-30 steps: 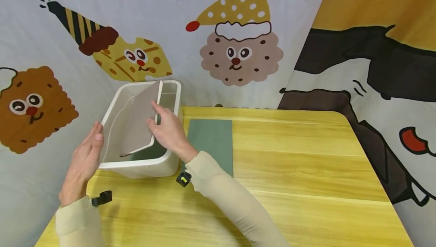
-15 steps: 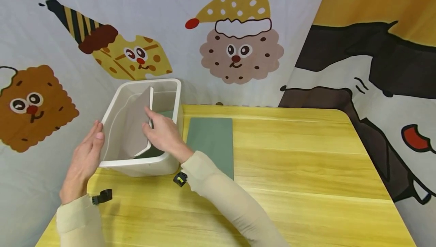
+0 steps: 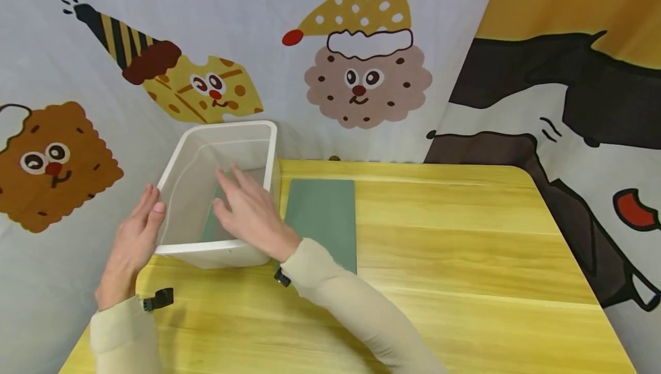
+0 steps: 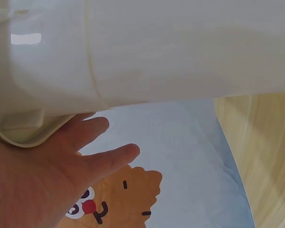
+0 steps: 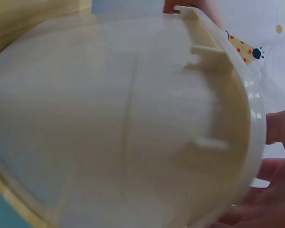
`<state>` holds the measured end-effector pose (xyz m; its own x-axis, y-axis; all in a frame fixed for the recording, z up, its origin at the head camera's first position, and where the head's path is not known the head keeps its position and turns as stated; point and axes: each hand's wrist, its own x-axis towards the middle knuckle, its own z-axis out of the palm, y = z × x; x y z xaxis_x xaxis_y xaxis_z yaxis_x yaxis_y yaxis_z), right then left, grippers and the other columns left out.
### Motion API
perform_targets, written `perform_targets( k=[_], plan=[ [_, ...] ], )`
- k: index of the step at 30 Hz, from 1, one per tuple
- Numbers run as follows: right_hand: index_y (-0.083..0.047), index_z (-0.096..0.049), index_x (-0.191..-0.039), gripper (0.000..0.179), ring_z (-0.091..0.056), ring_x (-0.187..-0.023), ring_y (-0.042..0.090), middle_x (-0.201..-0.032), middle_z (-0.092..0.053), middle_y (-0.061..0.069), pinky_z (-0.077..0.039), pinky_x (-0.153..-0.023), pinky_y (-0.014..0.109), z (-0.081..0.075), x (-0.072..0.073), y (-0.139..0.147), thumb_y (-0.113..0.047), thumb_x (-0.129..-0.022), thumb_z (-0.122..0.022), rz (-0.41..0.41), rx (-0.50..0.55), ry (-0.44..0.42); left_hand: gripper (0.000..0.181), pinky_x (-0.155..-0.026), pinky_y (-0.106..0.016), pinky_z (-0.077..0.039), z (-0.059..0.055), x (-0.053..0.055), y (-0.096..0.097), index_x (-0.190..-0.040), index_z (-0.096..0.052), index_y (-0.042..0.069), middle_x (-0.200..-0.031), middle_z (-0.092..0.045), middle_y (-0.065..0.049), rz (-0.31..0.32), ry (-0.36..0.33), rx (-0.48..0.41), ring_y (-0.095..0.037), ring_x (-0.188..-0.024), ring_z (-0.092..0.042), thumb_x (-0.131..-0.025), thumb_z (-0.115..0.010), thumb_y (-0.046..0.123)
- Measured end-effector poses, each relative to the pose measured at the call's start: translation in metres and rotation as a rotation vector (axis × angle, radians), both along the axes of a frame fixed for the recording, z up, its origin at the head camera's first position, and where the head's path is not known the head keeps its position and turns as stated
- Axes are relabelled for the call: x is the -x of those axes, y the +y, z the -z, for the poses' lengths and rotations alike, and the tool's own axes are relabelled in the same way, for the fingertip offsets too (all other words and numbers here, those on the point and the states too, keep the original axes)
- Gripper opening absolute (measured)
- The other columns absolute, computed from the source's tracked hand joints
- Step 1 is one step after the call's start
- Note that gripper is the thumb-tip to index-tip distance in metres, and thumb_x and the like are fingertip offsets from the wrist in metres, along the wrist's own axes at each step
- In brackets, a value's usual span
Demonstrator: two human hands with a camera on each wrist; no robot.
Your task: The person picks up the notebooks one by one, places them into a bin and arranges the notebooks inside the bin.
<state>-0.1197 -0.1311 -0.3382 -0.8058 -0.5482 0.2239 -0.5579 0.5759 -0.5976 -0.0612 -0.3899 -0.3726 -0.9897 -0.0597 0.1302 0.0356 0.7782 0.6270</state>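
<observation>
Tbh I'd brace the bin (image 3: 222,257) at 8 o'clock, left hand (image 3: 129,242) straight-fingered, and lift that loose, empty right hand (image 3: 254,214) clear gently.

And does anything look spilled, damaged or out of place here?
Nothing stands out: the bin is upright, the green item lies flat beside it, and no spill or damage shows. The right hand partly hides the bin's inside.
</observation>
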Motion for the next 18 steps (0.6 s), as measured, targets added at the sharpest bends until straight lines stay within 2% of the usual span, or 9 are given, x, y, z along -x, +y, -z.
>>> perform_targets(
  k=[1,4,11,14,18],
  plan=[
    [-0.013,-0.036,-0.162,0.058,-0.037,-0.151,0.03,-0.168,-0.029,0.015,-0.037,-0.119,0.046,0.002,-0.001,0.004,-0.03,-0.109,-0.05,-0.003,-0.003,0.047,0.06,-0.119,-0.073,-0.004,0.0,0.0,0.0,-0.166,-0.013,0.008,-0.173,-0.002,-0.011,-0.001,-0.004,0.0,-0.052,-0.154,-0.006,-0.115,-0.024,0.039],
    [-0.012,-0.043,-0.159,0.055,-0.037,-0.15,0.03,-0.165,-0.035,0.014,-0.035,-0.12,0.046,0.007,-0.004,0.02,-0.034,-0.109,-0.049,-0.007,-0.029,0.147,0.062,-0.118,-0.074,-0.003,0.0,0.002,0.001,-0.166,-0.013,0.008,-0.173,-0.001,-0.011,-0.006,-0.015,0.005,-0.053,-0.153,-0.005,-0.114,-0.024,0.04],
    [-0.011,-0.042,-0.159,0.058,-0.038,-0.149,0.036,-0.166,-0.033,0.016,-0.038,-0.116,0.056,0.02,-0.01,0.069,-0.04,-0.11,-0.049,-0.002,-0.111,0.195,0.063,-0.118,-0.074,-0.004,0.001,0.003,0.001,-0.166,-0.012,0.007,-0.173,0.0,-0.011,-0.003,-0.026,0.025,-0.053,-0.153,-0.005,-0.114,-0.026,0.04],
    [-0.009,-0.045,-0.158,0.058,-0.042,-0.145,0.041,-0.163,-0.037,0.02,-0.04,-0.114,0.059,0.029,-0.012,0.091,-0.04,-0.109,-0.051,0.011,-0.164,0.255,0.063,-0.118,-0.074,-0.004,0.001,0.001,0.001,-0.166,-0.012,0.007,-0.173,0.0,-0.011,-0.003,-0.026,0.031,-0.053,-0.154,-0.005,-0.114,-0.028,0.039],
    [-0.009,-0.048,-0.155,0.058,-0.047,-0.14,0.045,-0.159,-0.041,0.023,-0.044,-0.109,0.062,0.044,-0.013,0.117,-0.04,-0.107,-0.055,0.046,-0.2,0.286,0.063,-0.118,-0.074,-0.004,0.001,0.001,0.002,-0.166,-0.012,0.007,-0.173,-0.001,-0.011,-0.002,-0.025,0.041,-0.052,-0.154,-0.006,-0.114,-0.029,0.039]
  ],
)
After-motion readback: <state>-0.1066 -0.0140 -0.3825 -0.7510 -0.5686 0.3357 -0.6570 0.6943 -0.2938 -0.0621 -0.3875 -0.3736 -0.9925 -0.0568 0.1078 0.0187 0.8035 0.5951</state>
